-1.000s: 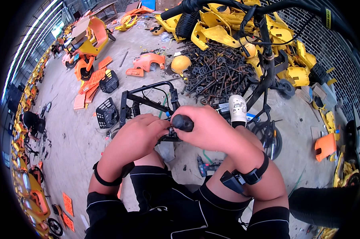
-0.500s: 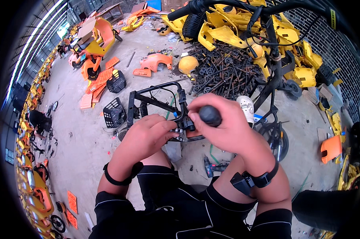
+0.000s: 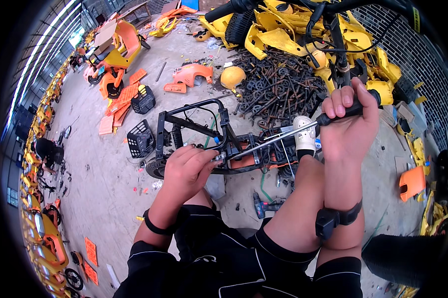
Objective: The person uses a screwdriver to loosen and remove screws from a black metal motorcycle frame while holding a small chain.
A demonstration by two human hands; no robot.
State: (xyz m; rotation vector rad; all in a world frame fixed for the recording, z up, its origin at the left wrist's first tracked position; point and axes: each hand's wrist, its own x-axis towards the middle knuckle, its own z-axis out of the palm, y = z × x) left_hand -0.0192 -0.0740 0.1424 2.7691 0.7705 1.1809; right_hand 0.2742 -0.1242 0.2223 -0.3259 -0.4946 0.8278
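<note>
Leftmost, black lattice plastic basket on the grey concrete floor. Next right, black tubular metal frame. Left hand at its near side, thumb and fingers pinching a small silver metal piece. Long steel-shafted screwdriver with black handle slants from there, far and right; tip contact unclear. Right hand: fingers curled round the handle.
</note>
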